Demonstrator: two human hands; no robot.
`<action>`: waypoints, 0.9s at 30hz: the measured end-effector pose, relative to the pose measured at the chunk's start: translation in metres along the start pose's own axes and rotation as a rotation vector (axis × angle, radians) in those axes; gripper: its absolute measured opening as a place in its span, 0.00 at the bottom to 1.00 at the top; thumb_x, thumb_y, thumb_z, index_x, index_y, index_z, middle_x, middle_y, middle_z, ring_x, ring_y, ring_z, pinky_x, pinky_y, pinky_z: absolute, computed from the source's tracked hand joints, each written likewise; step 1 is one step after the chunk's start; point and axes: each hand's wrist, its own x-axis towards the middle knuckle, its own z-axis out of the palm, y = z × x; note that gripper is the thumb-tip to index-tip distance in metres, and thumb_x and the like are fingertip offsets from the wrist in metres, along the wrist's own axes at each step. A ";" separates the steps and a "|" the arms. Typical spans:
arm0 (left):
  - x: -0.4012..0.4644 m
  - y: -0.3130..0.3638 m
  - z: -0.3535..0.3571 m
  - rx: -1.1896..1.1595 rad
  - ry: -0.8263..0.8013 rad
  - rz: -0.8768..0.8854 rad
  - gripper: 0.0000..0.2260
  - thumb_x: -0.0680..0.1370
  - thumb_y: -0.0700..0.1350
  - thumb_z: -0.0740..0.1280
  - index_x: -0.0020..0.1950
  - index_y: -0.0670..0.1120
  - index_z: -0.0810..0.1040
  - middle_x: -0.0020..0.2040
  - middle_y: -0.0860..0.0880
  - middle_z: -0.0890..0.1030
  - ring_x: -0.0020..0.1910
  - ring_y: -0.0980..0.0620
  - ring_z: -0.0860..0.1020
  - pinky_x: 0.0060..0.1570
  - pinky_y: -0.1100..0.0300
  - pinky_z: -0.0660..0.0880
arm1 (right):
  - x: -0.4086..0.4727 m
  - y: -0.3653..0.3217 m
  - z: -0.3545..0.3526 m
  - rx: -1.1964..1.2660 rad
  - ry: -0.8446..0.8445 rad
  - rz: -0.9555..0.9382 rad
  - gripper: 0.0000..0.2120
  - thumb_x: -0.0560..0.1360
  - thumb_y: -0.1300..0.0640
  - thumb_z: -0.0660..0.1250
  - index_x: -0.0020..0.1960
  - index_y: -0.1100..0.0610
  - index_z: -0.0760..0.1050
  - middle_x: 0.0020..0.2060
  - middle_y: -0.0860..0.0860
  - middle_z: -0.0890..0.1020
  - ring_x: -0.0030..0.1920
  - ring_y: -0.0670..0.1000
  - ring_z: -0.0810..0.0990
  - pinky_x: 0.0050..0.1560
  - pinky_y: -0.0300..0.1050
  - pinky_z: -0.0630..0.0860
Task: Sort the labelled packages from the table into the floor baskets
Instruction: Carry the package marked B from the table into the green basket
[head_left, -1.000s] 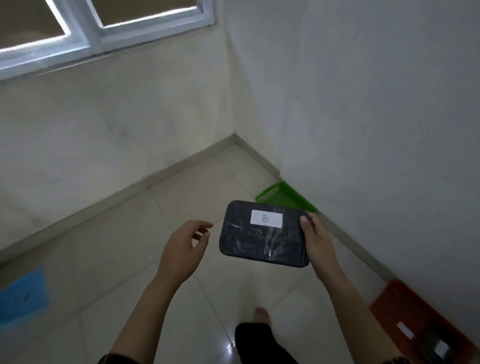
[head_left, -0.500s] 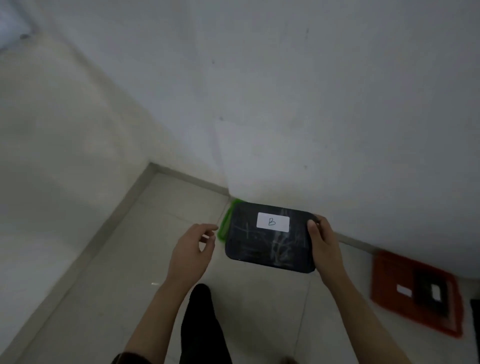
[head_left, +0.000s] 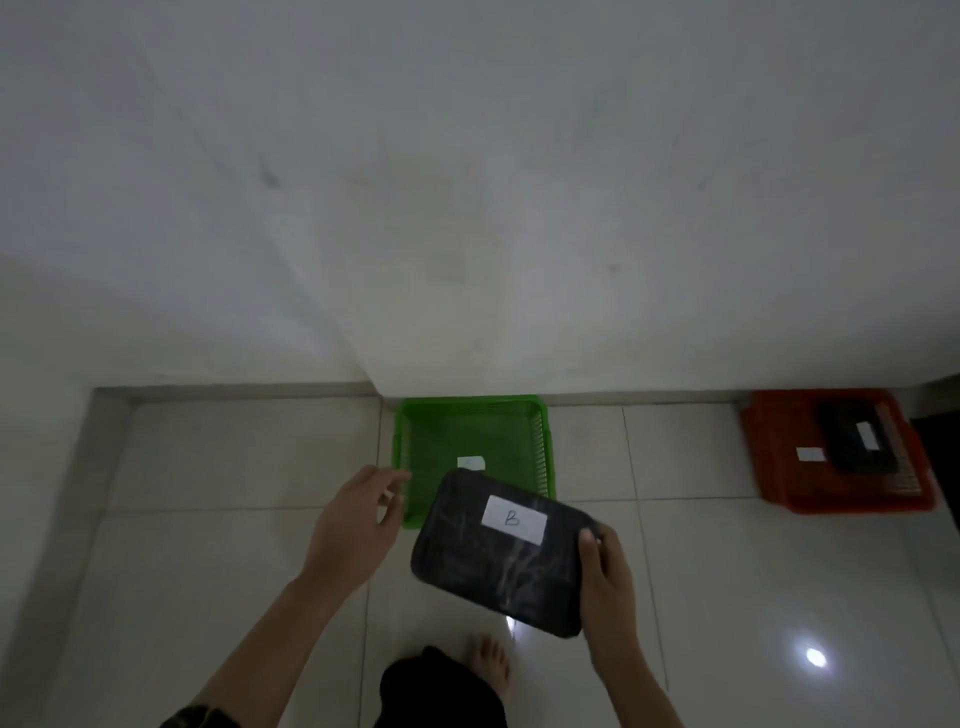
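My right hand (head_left: 605, 587) grips the right edge of a black wrapped package (head_left: 488, 566) whose white label reads "B". The package is tilted and hangs over the near right corner of a green floor basket (head_left: 470, 408) that stands against the wall. A small white label lies on the green basket's floor. My left hand (head_left: 356, 525) hovers beside the package's left edge with fingers apart, holding nothing. At the right, an orange-red basket (head_left: 779, 467) against the wall holds a black package (head_left: 857, 441) and a white label.
Pale glossy floor tiles (head_left: 701, 571) spread around both baskets. A white wall (head_left: 467, 208) rises right behind them, with a corner at the left. My bare foot (head_left: 491, 662) and dark trouser leg stand just below the held package.
The view has swung round to face the wall and the green basket squarely. The package has tilted and come over the green basket's near corner, and the orange-red basket now shows fully.
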 end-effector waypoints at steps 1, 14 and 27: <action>0.014 -0.022 0.023 -0.003 0.006 0.008 0.12 0.75 0.38 0.65 0.57 0.49 0.78 0.47 0.52 0.78 0.44 0.53 0.78 0.42 0.54 0.78 | 0.016 0.023 0.014 0.001 0.009 0.018 0.09 0.80 0.56 0.58 0.53 0.58 0.75 0.44 0.55 0.80 0.42 0.51 0.79 0.36 0.40 0.74; 0.173 -0.277 0.230 0.035 0.116 0.061 0.24 0.78 0.48 0.61 0.74 0.50 0.60 0.66 0.44 0.69 0.62 0.46 0.70 0.59 0.49 0.71 | 0.281 0.251 0.147 -0.050 0.021 -0.199 0.12 0.79 0.53 0.59 0.58 0.58 0.74 0.48 0.50 0.80 0.47 0.43 0.78 0.42 0.29 0.73; 0.184 -0.303 0.262 -0.155 0.079 0.120 0.26 0.80 0.47 0.51 0.77 0.54 0.44 0.75 0.53 0.59 0.68 0.58 0.64 0.67 0.59 0.61 | 0.337 0.269 0.190 -0.239 -0.287 -0.241 0.05 0.76 0.54 0.66 0.49 0.54 0.73 0.47 0.51 0.81 0.51 0.51 0.80 0.48 0.40 0.76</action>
